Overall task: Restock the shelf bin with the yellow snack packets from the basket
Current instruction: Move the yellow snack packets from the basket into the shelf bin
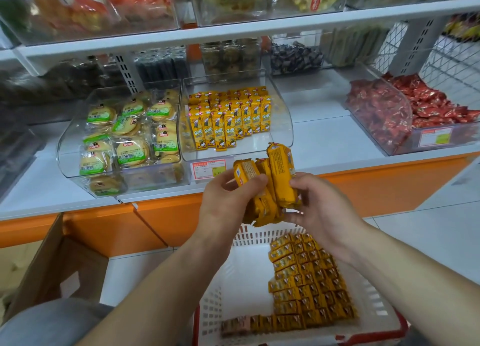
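Observation:
A bunch of yellow snack packets [270, 182] is held upright between both hands, just in front of the shelf edge. My left hand [223, 202] grips the bunch from the left. My right hand [319, 205] grips it from the right. Behind them stands a clear shelf bin [281, 127] with rows of the same yellow packets [228, 117] standing in its left and back part. Its front right floor is bare. Below the hands sits a white plastic basket [241, 267] with several rows of yellow packets [309, 283] along its right side.
A clear bin of green-labelled biscuits [124, 135] stands left of the target bin, a bin of red packets [405, 112] to the right. An open cardboard box [46, 262] sits on the floor at left. The orange shelf base [168, 215] runs across below the bins.

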